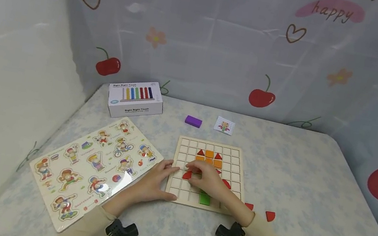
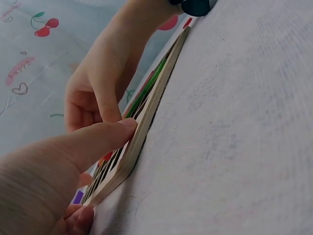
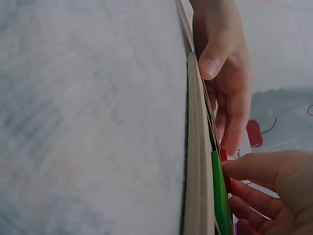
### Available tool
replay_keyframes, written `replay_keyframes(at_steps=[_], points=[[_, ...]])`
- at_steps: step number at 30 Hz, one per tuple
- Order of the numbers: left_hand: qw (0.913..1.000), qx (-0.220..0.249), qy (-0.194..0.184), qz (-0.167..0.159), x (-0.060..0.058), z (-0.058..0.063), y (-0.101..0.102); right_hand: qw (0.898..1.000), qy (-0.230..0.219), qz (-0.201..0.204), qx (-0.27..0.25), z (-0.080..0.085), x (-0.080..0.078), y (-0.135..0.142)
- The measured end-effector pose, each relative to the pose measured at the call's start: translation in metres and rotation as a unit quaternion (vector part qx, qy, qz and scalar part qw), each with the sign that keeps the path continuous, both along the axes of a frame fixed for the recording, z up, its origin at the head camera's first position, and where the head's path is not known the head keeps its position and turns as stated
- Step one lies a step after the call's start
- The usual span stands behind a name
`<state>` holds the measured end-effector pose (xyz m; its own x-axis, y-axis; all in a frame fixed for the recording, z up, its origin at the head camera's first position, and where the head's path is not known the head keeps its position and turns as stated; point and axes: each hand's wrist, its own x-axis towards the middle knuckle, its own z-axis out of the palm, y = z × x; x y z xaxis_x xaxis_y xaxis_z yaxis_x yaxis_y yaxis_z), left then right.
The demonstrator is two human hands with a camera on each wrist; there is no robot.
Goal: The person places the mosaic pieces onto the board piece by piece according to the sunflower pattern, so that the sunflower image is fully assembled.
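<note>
A square wooden grid board [image 1: 185, 142] lies on the table, with orange squares [image 1: 209, 154], small red triangles [image 1: 218, 156] and green pieces [image 1: 204, 199] in its cells. My left hand [image 1: 150, 182] steadies the board's left side, fingers spread along that edge. Its thumb [image 2: 105, 137] presses near the front corner. Over the middle of the board, my right hand [image 1: 210, 179] pinches a red rounded piece [image 1: 187, 175] at the grid surface, between thumb and forefinger. Another red piece [image 1: 226, 184] shows beside the right wrist. The hand hides several cells in the centre.
Two loose red pieces, one a quarter-circle [image 1: 270, 216], lie right of the board. A picture card [image 1: 224, 125] and a purple block [image 1: 193, 121] sit behind it. A printed box [image 1: 136, 99] stands at the back left, with a puzzle board [image 1: 92, 168] of sports figures in front.
</note>
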<state>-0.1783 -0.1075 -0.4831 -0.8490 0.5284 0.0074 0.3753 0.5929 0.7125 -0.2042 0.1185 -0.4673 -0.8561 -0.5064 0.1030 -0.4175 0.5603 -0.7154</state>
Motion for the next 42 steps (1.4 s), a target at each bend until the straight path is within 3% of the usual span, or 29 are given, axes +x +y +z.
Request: replay_keyframes(at_steps=[17, 27, 36, 39, 42], points=[[1.0000, -0.002, 0.003, -0.004, -0.001, 0.000, 0.002, 1.000, 0.002, 0.001, -0.019, 0.000, 0.002, 0.002], [0.9999, 0.006, 0.009, -0.005, 0.000, 0.001, 0.005, 0.999, 0.004, -0.021, -0.028, 0.009, 0.009, 0.027], [0.9999, 0.004, 0.014, -0.004, 0.001, 0.001, 0.003, 0.994, 0.039, -0.102, -0.027, 0.012, 0.033, 0.098], [0.9999, 0.003, 0.011, 0.000, 0.001, 0.000, 0.001, 0.988, 0.064, -0.143, -0.010, 0.012, 0.048, 0.122], [1.0000, 0.002, 0.004, 0.003, 0.001, 0.000, 0.000, 0.975, 0.083, -0.205, 0.018, 0.011, 0.064, 0.141]])
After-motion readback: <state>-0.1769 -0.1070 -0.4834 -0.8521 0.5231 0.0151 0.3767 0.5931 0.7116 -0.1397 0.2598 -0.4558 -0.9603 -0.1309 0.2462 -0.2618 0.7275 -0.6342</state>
